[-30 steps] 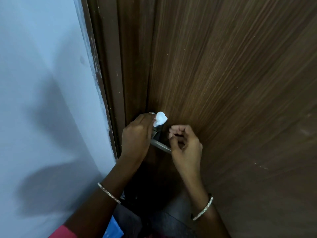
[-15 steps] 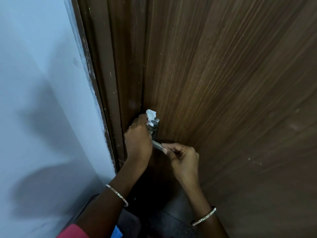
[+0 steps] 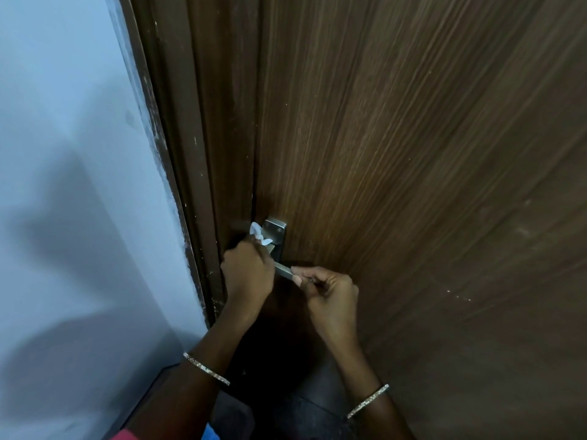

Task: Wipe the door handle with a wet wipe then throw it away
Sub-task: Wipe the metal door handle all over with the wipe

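Note:
A silver door handle (image 3: pixel 283 270) juts from its metal backplate (image 3: pixel 276 231) on the dark brown wooden door (image 3: pixel 413 185). My left hand (image 3: pixel 247 274) grips a crumpled white wet wipe (image 3: pixel 258 234) and presses it against the lower left of the backplate, just above the lever's root. My right hand (image 3: pixel 330 296) pinches the free end of the lever between thumb and fingers. The lever's root and most of the wipe are hidden behind my left hand.
The brown door frame (image 3: pixel 190 185) runs down the left of the door, with a pale blue wall (image 3: pixel 63 185) beside it. Dark floor tiles (image 3: pixel 317 408) show between my forearms. No bin is in sight.
My left hand slid the wipe down from the top of the backplate to its lower part. My right hand came down from near the plate and took hold of the lever's end.

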The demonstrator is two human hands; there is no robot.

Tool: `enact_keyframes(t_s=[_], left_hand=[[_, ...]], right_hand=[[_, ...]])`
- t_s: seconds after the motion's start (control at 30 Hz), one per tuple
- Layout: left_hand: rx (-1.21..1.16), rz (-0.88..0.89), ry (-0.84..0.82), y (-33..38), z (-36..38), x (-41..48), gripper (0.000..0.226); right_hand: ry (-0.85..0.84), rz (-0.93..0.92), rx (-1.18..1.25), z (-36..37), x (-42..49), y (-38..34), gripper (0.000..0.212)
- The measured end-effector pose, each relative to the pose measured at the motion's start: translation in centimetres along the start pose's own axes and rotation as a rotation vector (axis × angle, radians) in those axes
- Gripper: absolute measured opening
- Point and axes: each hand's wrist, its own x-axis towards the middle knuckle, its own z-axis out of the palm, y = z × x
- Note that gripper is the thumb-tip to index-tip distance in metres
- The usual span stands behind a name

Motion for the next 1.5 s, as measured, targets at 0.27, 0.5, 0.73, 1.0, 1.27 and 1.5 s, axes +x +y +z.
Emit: enact_keyframes(t_s=[0.27,0.5,0.73,1.0,1.27,1.5], left_hand=[[-0.424,-0.428,-0.049,-1.6,1.8,-0.3,0.056],[-1.172,-0.863,-0.185,-2.7,3.8,-0.8,0.035],[-1.291,-0.95,-0.276,-2.9,3.8,-1.2,0.019],[-1.345,-0.804,-0.101,-3.4,3.9,-1.5,0.013],[-1.342,-0.765,-0.241,-2.8,3.3,-2.9,0.015],[-1.381,-0.669,-0.406,-2.6,2.3,-4.1,0.02]], right_hand=[[0.006,0.008,0.048,0.1,0.0,0.4,0.018],[-0.002,-0.002,0.074,0.1,-0.1,0.9,0.017],[0.01,-0.014,0.101,0.0,-0.2,1.0,0.018],[0.006,0.006,0.129,-0.1,-0.2,1.2,0.016],[-0.084,0.271,0.712,-1.3,-0.5,2.3,0.023],[-0.095,0.528,0.681,-1.1,-0.4,2.3,0.024]])
